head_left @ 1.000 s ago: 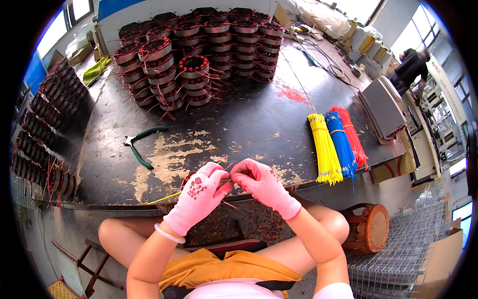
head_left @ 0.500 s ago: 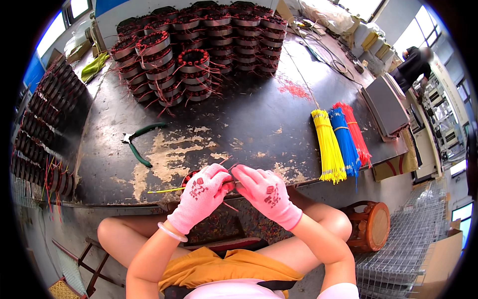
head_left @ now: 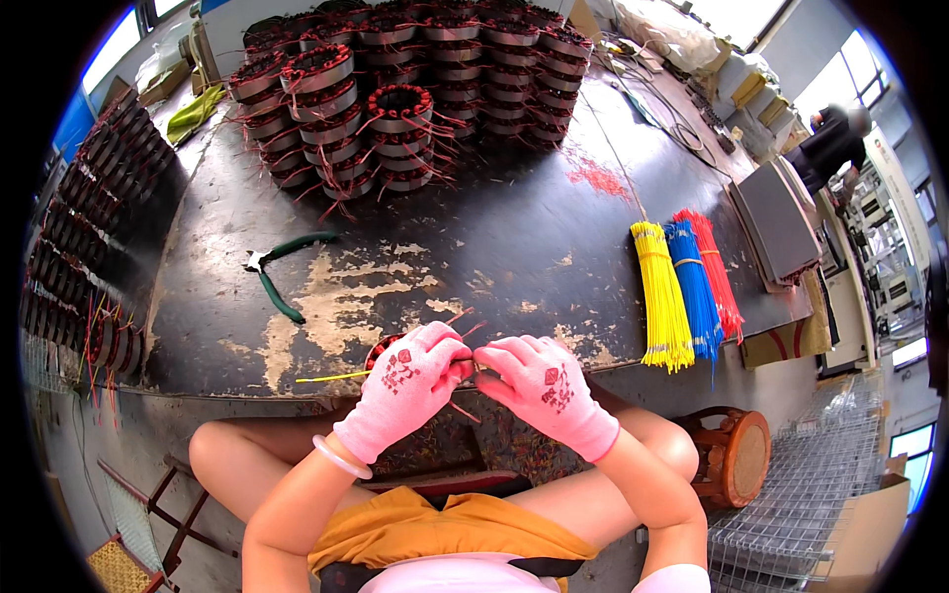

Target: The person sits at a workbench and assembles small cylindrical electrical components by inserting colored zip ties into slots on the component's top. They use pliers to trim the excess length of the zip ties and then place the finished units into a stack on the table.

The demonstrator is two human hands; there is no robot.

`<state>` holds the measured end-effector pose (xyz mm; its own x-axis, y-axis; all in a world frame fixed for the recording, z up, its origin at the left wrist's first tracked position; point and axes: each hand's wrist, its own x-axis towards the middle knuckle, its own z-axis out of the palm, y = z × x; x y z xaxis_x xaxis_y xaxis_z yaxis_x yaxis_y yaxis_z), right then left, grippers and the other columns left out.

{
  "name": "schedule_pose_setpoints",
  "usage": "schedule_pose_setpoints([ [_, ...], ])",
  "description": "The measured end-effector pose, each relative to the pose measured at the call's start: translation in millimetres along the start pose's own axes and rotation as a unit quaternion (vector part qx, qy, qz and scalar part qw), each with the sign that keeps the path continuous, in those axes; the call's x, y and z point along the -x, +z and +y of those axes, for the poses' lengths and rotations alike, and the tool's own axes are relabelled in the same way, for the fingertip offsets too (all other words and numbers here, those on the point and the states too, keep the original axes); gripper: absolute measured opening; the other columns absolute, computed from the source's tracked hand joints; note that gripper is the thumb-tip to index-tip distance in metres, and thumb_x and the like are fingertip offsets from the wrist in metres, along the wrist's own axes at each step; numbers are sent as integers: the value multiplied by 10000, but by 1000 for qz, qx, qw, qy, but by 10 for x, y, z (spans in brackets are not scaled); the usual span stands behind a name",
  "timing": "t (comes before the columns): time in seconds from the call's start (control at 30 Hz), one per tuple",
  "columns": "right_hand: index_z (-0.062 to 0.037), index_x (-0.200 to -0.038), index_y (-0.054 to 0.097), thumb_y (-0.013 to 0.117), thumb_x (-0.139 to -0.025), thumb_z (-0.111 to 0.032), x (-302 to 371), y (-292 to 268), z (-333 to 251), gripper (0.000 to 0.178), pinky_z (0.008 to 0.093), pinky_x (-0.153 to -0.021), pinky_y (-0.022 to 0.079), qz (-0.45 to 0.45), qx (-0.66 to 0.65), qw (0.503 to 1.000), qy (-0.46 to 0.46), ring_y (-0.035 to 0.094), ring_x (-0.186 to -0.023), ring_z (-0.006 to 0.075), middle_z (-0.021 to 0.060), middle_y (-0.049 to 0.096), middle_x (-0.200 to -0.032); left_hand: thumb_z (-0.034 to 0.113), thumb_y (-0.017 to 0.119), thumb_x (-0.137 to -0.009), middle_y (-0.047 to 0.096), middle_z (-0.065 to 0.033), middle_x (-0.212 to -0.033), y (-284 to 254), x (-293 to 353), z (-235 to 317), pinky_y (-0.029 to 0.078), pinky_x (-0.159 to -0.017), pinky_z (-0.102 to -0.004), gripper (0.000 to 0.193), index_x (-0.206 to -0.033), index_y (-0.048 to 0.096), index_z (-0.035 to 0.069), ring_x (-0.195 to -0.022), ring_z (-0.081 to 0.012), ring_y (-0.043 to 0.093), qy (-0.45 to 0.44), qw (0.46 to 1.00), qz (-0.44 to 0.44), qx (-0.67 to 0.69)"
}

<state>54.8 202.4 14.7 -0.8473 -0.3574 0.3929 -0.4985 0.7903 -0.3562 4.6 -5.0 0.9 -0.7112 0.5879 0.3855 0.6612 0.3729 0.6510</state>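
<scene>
Both hands wear pink gloves and meet at the near edge of the dark worktable (head_left: 514, 227). My left hand (head_left: 410, 385) grips a wound coil with red wires (head_left: 380, 348), mostly hidden under the glove, and a thin yellow sleeve (head_left: 331, 377) sticks out to the left of it. My right hand (head_left: 544, 381) pinches the coil's thin red wire leads (head_left: 465, 326) between the two hands.
Stacks of wound coils (head_left: 395, 89) fill the table's far side, and more line a rack (head_left: 69, 247) on the left. Green-handled pliers (head_left: 282, 267) lie left of centre. Yellow, blue and red sleeve bundles (head_left: 682, 287) lie at right. A wooden stool (head_left: 736, 455) stands by my right knee.
The view has shifted slightly. My hands stay together at the table edge, and the yellow sleeve now sticks out left of my left hand.
</scene>
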Motion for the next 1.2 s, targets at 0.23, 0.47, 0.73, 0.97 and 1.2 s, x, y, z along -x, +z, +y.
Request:
schedule_pose_setpoints([
  [0.23,-50,-960,664,704,-953,-246,-106,157,179,200,268,-618,492,-114,-475,779,392,612,-692,75,33,674,-786,38,716,-835,657,-103,-1002,18,-17,11,545,-753,-407,129,-957,672,34,-888,-322,664,11,1000,-3,-4],
  [0.47,-61,-1023,688,694,-945,-240,-2,110,12,196,294,-679,526,87,107,990,-28,666,-714,156,55,700,-895,25,696,-839,657,-100,-998,8,-11,13,544,-754,-404,120,-955,672,41,-895,-319,660,-2,1000,-1,3],
  [0.73,-56,-1023,669,592,-1016,-287,-20,-46,-13,243,288,-670,502,-203,-449,783,379,616,-697,133,34,693,-860,40,694,-846,656,-93,-1007,-16,-11,-2,540,-782,-411,102,-944,669,47,-911,-319,657,-6,1000,-16,16],
  [0.97,-36,-932,648,640,-970,-245,-21,89,17,213,350,-618,510,-83,-276,934,213,675,-708,302,109,702,-833,57,708,-850,643,-105,-1004,-9,-17,-11,537,-769,-421,130,-963,646,52,-916,-332,651,14,1000,-14,8],
  [1.2,-52,-967,688,553,-1029,-266,36,-148,-15,261,319,-592,488,-126,-304,864,381,607,-636,146,68,676,-793,13,700,-828,654,-98,-1011,-22,-3,7,545,-774,-407,136,-954,663,48,-894,-319,663,7,999,-38,22],
])
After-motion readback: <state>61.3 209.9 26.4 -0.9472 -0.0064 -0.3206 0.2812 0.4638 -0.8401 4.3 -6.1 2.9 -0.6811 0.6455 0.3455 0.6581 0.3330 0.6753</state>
